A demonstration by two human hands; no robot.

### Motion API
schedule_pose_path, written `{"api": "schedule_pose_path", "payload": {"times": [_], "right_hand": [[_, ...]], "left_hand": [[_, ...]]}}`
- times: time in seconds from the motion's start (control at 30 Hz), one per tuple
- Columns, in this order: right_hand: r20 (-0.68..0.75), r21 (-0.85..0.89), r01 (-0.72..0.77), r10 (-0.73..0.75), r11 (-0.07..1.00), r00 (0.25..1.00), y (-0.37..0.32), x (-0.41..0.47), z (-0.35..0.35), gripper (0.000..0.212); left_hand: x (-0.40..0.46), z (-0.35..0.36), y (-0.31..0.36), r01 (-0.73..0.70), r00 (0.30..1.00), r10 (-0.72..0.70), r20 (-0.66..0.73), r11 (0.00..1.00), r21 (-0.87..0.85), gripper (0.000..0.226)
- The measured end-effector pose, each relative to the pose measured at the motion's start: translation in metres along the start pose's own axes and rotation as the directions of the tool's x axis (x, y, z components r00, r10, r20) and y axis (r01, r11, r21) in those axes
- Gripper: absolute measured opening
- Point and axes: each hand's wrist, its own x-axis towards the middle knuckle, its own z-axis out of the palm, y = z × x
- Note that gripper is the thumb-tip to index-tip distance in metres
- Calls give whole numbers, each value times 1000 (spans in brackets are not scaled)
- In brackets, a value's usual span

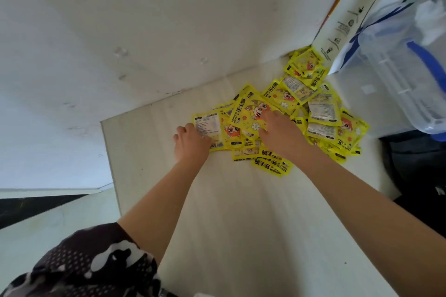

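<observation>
Several yellow hand-warmer packets lie in a loose heap at the far side of a pale wooden table. My left hand is at the heap's left end, its curled fingers gripping the left edge of a packet lying white label side up. My right hand reaches into the middle of the heap. It pinches a picture-side-up packet that lies tilted on top of the others, fingers over it and thumb at its near edge.
A white paper bag printed with "offee" stands at the back right against the wall. Beside it is a clear plastic container with a blue handle. A dark bag sits at the right. The table's left edge drops off.
</observation>
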Motion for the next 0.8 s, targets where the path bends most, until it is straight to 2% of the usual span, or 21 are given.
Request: {"api": "schedule_pose_path", "payload": {"times": [0.07, 0.2, 0.33, 0.47, 0.63, 0.73, 0.8], "right_hand": [[-10, -23, 0, 0, 1000, 1000, -2, 16, -1, 42], [-32, -104, 1, -5, 995, 999, -4, 38, -2, 46], [3, -127, -9, 10, 992, 1000, -2, 55, 2, 53], [6, -105, 5, -5, 994, 1000, 0, 57, 9, 57], [-8, -67, 18, -18, 998, 1000, 2, 47, 14, 59], [59, 2, 37, -37, 999, 998, 3, 39, 18, 55], [90, 32, 44, -47, 998, 995, 2, 33, 20, 52]], "left_hand": [[8, 5, 6, 61, 998, -62, -29, 998, -14, 53], [14, 15, 16, 111, 993, -108, -52, 992, 62, 65], [16, 16, 14, 138, 989, -133, -69, 988, 70, 66], [18, 10, -1, 175, 983, -174, -53, 984, 20, 69], [18, 0, -14, 221, 975, -222, 9, 971, -94, 88], [12, -1, -16, 184, 983, -185, -3, 975, -126, 84], [6, -1, -17, 180, 983, -185, -18, 971, -156, 72]]}}
